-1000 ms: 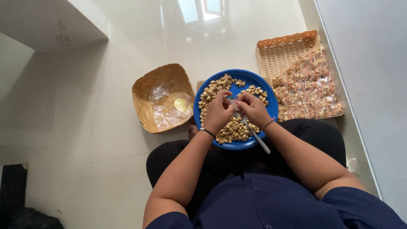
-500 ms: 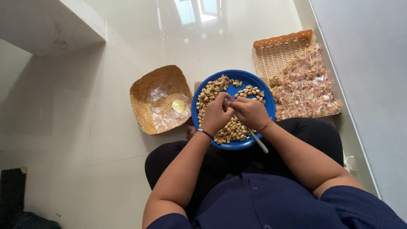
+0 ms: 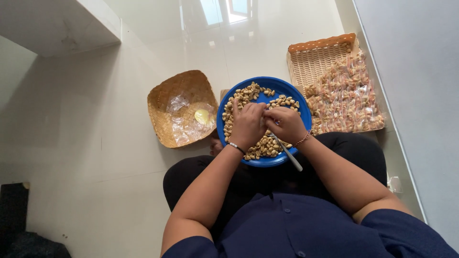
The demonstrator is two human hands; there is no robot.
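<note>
- One round blue bowl (image 3: 224,125) rests on the person's lap, heaped with peanuts (image 3: 239,98); the peanuts are too many to count.
- One metal spoon (image 3: 288,154) lies across the near right part of the bowl, its handle projecting past the rim toward the person.
- Two hands work over the middle of the bowl, touching each other at the fingertips.
- Left hand (image 3: 247,125): palm down, fingers curled inward toward the right hand, pinching something small between the two hands; the item itself is too small to identify. One beaded bracelet sits on this wrist.
- Right hand (image 3: 285,124): fingers closed in a narrow pinch meeting the left fingertips. The spoon's upper end disappears beneath this hand; whether the hand grips it cannot be determined. One thin bracelet sits on this wrist.
- Both forearms extend forward from the body and converge over the bowl, elbows bent.
- One square woven bamboo tray (image 3: 167,93) lies on the floor (image 3: 95,143) just left of the bowl, holding crumpled clear plastic wrappers (image 3: 184,126) and one small yellow object.
- One rectangular woven basket (image 3: 313,57) lies on the floor to the right of the bowl, its near part filled with many small sealed clear packets of peanuts (image 3: 346,102).
</note>
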